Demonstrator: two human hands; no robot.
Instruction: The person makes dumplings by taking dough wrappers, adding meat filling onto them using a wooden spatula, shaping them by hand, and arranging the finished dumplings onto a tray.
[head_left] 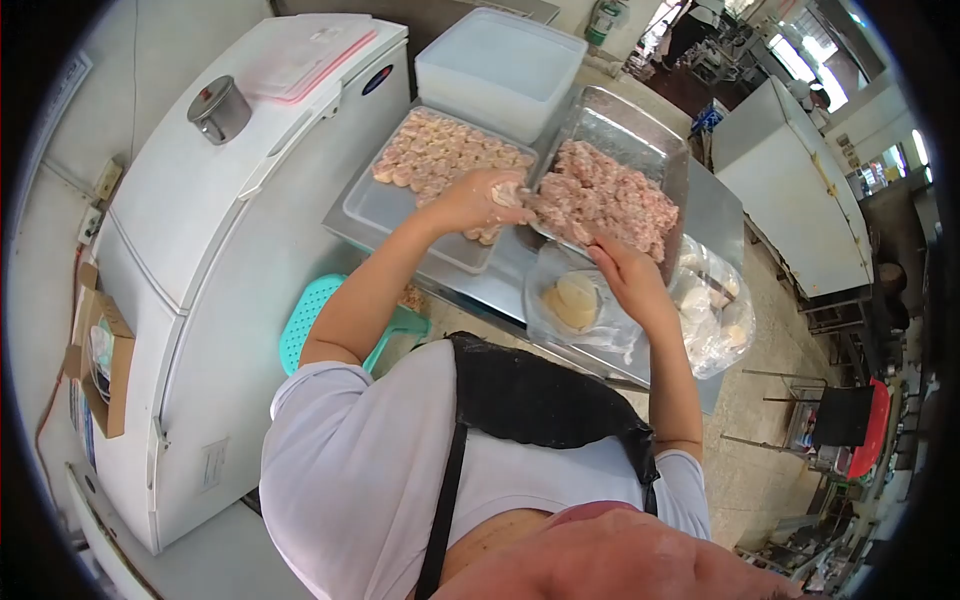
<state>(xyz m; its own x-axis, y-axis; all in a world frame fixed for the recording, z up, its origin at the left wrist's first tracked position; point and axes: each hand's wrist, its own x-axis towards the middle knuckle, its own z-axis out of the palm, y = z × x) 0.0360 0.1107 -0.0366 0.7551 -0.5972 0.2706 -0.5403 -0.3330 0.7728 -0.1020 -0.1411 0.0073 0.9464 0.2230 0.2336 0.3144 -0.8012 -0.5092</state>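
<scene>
My left hand is closed around a small pale dumpling, beside the near rim of a metal pan. Heaped in that pan is pink ground meat. My right hand is closed at the pan's near edge, thumb on top; a thin grey tool may run from it towards my left hand, but I cannot make it out. Left of the pan, a plastic tray carries rows of round filled dumplings. Below the pan, a stack of round pale wrappers lies on clear plastic.
Stacked white plastic tubs stand behind the tray. A bag of pale dough rounds sits at the table's right. To the left is a white chest freezer with a metal mug. A turquoise stool stands below the table.
</scene>
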